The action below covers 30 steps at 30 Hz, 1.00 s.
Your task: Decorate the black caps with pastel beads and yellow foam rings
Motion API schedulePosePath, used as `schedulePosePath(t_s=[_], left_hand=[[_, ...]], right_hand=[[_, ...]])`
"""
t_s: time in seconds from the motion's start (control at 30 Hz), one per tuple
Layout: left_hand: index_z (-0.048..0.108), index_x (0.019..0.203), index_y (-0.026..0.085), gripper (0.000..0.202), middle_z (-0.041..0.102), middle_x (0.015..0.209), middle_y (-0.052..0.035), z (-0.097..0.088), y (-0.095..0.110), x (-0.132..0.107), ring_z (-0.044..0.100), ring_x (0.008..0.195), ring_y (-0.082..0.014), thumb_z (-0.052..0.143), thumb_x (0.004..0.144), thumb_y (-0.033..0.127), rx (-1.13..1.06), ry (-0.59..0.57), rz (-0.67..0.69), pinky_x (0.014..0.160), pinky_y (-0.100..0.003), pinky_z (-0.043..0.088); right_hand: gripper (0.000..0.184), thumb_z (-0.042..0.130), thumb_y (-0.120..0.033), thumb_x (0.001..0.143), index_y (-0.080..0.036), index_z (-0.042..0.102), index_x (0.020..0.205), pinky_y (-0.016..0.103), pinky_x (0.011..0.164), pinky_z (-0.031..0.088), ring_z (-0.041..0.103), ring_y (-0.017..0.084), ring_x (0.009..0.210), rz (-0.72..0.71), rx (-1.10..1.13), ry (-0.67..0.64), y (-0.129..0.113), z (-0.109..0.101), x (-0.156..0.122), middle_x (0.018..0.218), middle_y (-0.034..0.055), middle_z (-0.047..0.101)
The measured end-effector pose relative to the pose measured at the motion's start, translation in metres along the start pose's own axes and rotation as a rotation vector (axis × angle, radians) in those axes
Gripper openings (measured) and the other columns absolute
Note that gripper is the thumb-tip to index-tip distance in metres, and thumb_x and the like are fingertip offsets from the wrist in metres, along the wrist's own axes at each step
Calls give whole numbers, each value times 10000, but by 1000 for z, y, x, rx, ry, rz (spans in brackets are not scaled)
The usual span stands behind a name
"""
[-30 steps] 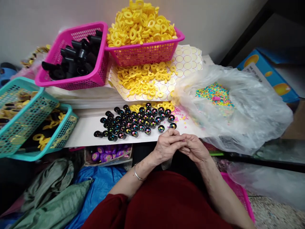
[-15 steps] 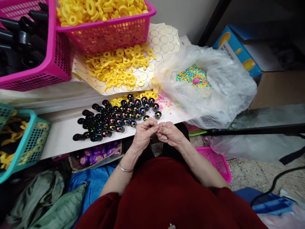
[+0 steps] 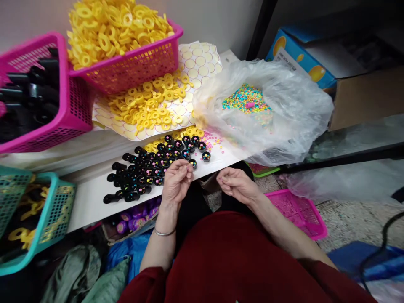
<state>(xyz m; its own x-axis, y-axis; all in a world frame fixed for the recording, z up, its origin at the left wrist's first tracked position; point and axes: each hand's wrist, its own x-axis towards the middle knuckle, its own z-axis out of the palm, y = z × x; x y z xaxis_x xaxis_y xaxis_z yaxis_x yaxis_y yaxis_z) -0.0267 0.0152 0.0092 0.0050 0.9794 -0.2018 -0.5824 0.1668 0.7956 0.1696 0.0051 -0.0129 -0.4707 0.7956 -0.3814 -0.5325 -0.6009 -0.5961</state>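
My left hand is closed in a pinch at the front edge of the white board, in front of the black tubes. Whatever sits between its fingertips is too small to make out. My right hand is apart from it, over my lap, with thumb and fingers pressed together; what they hold, if anything, is hidden. The black tubes stand crowded together, several with coloured beads inside their open tops. Loose pink rings are scattered beside them.
Behind the tubes, yellow ring pieces lie on a sticker sheet below a pink basket. A plastic bag holds coloured beads. Another pink basket and a teal basket stand left.
My hands were together at the fingertips and have parted. The left moved left towards the black tubes, the right slightly to the right. The whole view has also shifted.
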Motion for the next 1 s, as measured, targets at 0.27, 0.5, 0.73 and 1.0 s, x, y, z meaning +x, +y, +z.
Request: schedulePosePath(t_s=[0.27, 0.5, 0.73, 1.0], left_hand=[[705, 729, 157, 289, 672, 654, -18, -25, 53, 21, 569, 515, -60, 866, 511, 256, 226, 175, 228, 473, -152, 480], [688, 679, 145, 222, 633, 598, -16, -20, 55, 16, 518, 485, -54, 841, 567, 259, 279, 35, 116, 456, -163, 427], [716, 750, 168, 173, 638, 628, -21, 34, -5, -25, 533, 532, -74, 812, 621, 231, 215, -149, -7, 523, -201, 447], [680, 677, 159, 149, 610, 741, -15, 53, -36, -36, 529, 618, -61, 801, 635, 235, 54, -88, -28, 582, -176, 468]], right_hand=[[195, 821, -212, 564, -174, 697, 710, 170, 402, 334, 477, 42, 446, -47, -76, 316, 11, -67, -48, 626, 3, 639], [158, 806, -220, 590, -166, 691, 684, 179, 386, 326, 478, 49, 425, -155, -95, 329, 13, -47, -54, 587, -3, 631], [157, 766, -240, 636, -149, 694, 742, 184, 395, 332, 464, 49, 430, -243, -58, 46, 4, 19, -33, 535, -38, 569], [92, 701, -240, 717, -167, 677, 766, 205, 454, 384, 481, 45, 478, -421, -278, 157, 10, 29, -41, 666, -29, 575]])
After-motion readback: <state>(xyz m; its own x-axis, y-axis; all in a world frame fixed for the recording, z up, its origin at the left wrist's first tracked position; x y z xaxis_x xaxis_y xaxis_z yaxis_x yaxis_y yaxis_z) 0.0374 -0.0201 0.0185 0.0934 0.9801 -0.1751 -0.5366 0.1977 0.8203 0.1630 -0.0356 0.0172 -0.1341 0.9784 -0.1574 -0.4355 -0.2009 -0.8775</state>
